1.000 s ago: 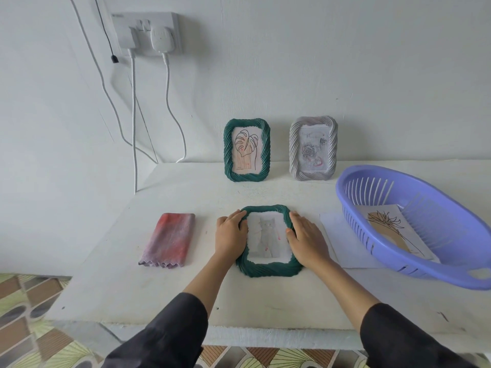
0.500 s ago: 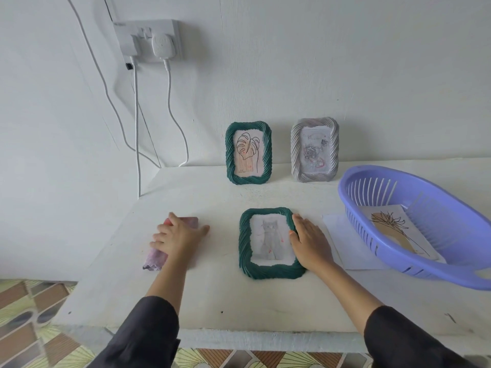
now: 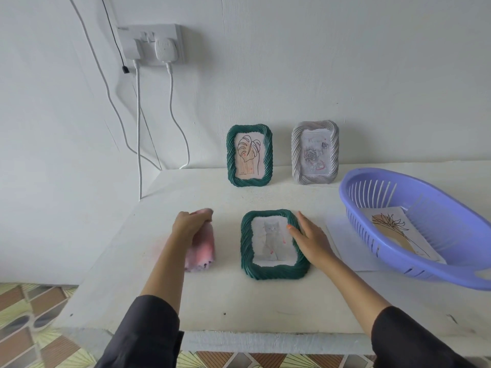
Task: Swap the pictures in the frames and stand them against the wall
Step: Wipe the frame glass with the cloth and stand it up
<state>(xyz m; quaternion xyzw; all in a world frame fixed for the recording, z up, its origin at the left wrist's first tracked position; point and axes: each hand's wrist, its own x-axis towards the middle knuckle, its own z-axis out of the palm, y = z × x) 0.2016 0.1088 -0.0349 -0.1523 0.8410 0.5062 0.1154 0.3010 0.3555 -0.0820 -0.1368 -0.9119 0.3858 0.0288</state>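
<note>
Dark green rope-twist frame (image 3: pixel 275 270) between left hand (image 3: pixel 190 225) and right hand (image 3: pixel 310 240), grey cat picture (image 3: pixel 272 241); pink-red cloth (image 3: pixel 203 249) at left hand; beyond hands, green frame (image 3: pixel 231 155) with black-line leaf (image 3: pixel 248 151), pale grey frame (image 3: pixel 297 152) with grey rose (image 3: pixel 310 156); lavender slotted basket (image 3: pixel 435 208) right of right hand; black sleeves (image 3: pixel 148 338).

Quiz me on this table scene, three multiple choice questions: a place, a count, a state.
1. Where is the loose plant drawing? A: in the purple basket. B: on the floor. C: in a drawer.
2. How many frames stand against the wall? A: one. B: two. C: three.
3. What is the left hand doing? A: lying flat. B: gripping the pink cloth. C: holding a plug.
Answers: A, it lies inside it; B, a green frame and a grey frame lean there; B, fingers curl round it.
</note>
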